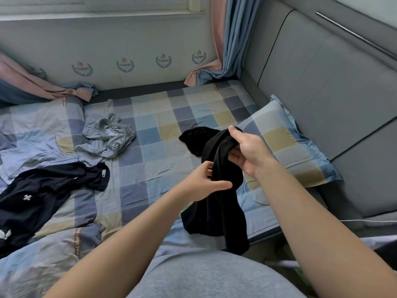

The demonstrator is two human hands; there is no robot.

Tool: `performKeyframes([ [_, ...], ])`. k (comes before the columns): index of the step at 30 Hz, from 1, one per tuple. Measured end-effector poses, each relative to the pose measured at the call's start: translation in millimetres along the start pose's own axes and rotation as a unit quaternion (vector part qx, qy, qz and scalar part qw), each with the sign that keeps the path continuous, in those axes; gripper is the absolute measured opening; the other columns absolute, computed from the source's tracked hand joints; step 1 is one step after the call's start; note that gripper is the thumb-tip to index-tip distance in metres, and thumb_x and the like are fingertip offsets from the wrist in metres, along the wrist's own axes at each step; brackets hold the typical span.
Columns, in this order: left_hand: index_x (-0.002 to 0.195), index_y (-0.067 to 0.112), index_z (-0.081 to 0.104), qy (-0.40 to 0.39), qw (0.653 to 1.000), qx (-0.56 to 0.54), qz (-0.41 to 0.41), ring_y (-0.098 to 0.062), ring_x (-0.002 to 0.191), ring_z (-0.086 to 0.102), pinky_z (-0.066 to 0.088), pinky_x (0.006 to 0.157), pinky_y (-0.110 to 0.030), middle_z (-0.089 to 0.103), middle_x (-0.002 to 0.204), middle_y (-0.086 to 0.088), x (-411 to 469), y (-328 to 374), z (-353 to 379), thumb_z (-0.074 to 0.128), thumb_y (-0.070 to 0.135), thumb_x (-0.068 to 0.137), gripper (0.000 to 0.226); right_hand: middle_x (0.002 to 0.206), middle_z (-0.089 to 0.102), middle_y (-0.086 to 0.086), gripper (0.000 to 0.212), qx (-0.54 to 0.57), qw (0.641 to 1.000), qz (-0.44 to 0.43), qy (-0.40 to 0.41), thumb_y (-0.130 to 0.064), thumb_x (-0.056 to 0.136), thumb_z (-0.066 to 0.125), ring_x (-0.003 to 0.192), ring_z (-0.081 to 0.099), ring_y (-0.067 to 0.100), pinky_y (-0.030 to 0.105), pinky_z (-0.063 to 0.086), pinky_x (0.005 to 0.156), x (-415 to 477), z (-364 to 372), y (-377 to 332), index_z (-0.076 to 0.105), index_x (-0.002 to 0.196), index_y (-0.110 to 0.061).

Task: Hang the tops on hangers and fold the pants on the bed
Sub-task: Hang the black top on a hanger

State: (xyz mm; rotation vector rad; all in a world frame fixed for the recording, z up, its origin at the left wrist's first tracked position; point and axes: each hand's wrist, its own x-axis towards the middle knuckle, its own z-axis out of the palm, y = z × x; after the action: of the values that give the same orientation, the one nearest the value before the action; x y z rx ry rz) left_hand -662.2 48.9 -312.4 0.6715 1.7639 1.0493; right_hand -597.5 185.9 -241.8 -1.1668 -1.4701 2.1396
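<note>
A black garment [217, 203] hangs bunched above the checked bed [154, 134], and its upper end trails onto the sheet. My right hand [247, 151] grips its top fold. My left hand [204, 181] pinches the cloth lower down, thumb on the front. A crumpled grey-blue garment [107, 136] lies mid-bed to the left. A dark navy garment [43, 192] with a white cross mark sprawls at the left edge. No hanger is in view.
A checked pillow [285, 143] leans against the grey padded headboard [333, 93] on the right. Pink and blue curtains [221, 50] hang at the back corner. A light blue piece of clothing [32, 158] lies at far left. A white cable [253, 196] runs by the pillow.
</note>
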Motion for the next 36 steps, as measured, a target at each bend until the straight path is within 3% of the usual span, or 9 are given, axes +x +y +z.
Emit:
performKeyframes([
  [6, 0.098, 0.006, 0.066, 0.115, 0.990, 0.081, -0.001, -0.023, 0.070, 0.062, 0.046, 0.066, -0.039, 0.067, 0.078, -0.007, 18, -28, 7, 0.054, 0.028, 0.100, 0.025, 0.059, 0.063, 0.001, 0.023, 0.077, 0.997, -0.029, -0.007, -0.024, 0.100, 0.061, 0.058, 0.067, 0.015, 0.029, 0.058, 0.060, -2, -1, -23, 0.056, 0.083, -0.011],
  [10, 0.088, 0.008, 0.060, 0.177, 0.984, 0.026, 0.013, -0.019, 0.062, 0.050, 0.036, 0.061, -0.036, 0.055, 0.069, -0.004, 12, -29, -3, 0.047, 0.025, 0.105, 0.027, 0.079, 0.066, 0.008, 0.015, 0.060, 0.995, -0.046, 0.068, -0.021, 0.098, 0.063, 0.075, 0.069, 0.020, 0.032, 0.058, 0.064, 9, -19, -17, 0.059, 0.090, -0.009],
  [17, 0.101, 0.019, 0.068, 0.211, 0.959, -0.187, 0.040, -0.018, 0.094, 0.071, 0.056, 0.085, -0.034, 0.075, 0.099, -0.004, 0, 9, -27, 0.045, 0.026, 0.107, 0.025, 0.124, 0.063, 0.006, 0.026, -0.035, 0.985, -0.116, 0.126, -0.008, 0.095, 0.061, 0.115, 0.061, 0.022, 0.038, 0.049, 0.095, 16, -43, 2, 0.053, 0.117, -0.019],
  [23, 0.101, 0.020, 0.074, 0.124, 0.973, -0.173, 0.091, -0.030, 0.094, 0.071, 0.055, 0.091, -0.050, 0.074, 0.103, -0.017, -18, 32, -42, 0.053, 0.029, 0.104, 0.023, 0.164, 0.016, -0.012, 0.076, -0.353, 0.896, -0.238, -0.127, -0.020, 0.084, 0.073, 0.150, 0.013, 0.012, 0.035, 0.017, 0.116, -1, -32, 19, 0.040, 0.142, -0.056],
  [26, 0.101, 0.015, 0.073, 0.082, 0.984, -0.118, 0.109, -0.027, 0.086, 0.068, 0.053, 0.085, -0.045, 0.072, 0.094, -0.014, -25, 37, -49, 0.056, 0.028, 0.103, 0.022, 0.158, 0.028, -0.017, 0.048, -0.434, 0.854, -0.219, -0.187, -0.042, 0.075, 0.070, 0.151, 0.016, 0.014, 0.046, 0.013, 0.122, 6, -21, 30, 0.056, 0.113, -0.068],
  [28, 0.101, 0.006, 0.070, 0.074, 0.988, -0.077, 0.115, -0.029, 0.081, 0.065, 0.051, 0.079, -0.044, 0.068, 0.090, -0.021, -28, 37, -53, 0.057, 0.031, 0.102, 0.028, 0.145, 0.045, -0.023, 0.010, -0.451, 0.848, -0.214, -0.179, -0.054, 0.072, 0.065, 0.143, 0.035, 0.011, 0.053, 0.023, 0.119, 8, -17, 40, 0.064, 0.082, -0.056],
  [30, 0.099, 0.005, 0.070, 0.085, 0.989, -0.063, 0.105, -0.029, 0.078, 0.065, 0.051, 0.076, -0.044, 0.069, 0.089, -0.022, -29, 35, -58, 0.058, 0.038, 0.100, 0.035, 0.132, 0.062, -0.014, 0.017, -0.388, 0.880, -0.215, -0.170, -0.036, 0.087, 0.067, 0.125, 0.056, 0.010, 0.047, 0.039, 0.111, 7, -19, 45, 0.063, 0.071, -0.034],
  [33, 0.083, 0.005, 0.061, 0.113, 0.990, -0.022, 0.078, -0.025, 0.066, 0.053, 0.042, 0.063, -0.039, 0.056, 0.073, -0.008, -28, 30, -61, 0.059, 0.050, 0.096, 0.048, 0.117, 0.071, -0.004, 0.014, -0.311, 0.915, -0.203, -0.157, -0.008, 0.099, 0.057, 0.109, 0.066, 0.008, 0.030, 0.051, 0.095, 6, -25, 45, 0.058, 0.085, -0.003],
  [36, 0.075, 0.007, 0.057, 0.102, 0.990, -0.026, 0.089, -0.024, 0.064, 0.045, 0.034, 0.059, -0.038, 0.048, 0.070, -0.008, -29, 26, -54, 0.058, 0.049, 0.096, 0.048, 0.135, 0.058, -0.011, 0.030, -0.391, 0.870, -0.204, -0.221, -0.009, 0.094, 0.063, 0.127, 0.051, 0.002, 0.021, 0.040, 0.104, 6, -23, 37, 0.054, 0.120, -0.019],
])
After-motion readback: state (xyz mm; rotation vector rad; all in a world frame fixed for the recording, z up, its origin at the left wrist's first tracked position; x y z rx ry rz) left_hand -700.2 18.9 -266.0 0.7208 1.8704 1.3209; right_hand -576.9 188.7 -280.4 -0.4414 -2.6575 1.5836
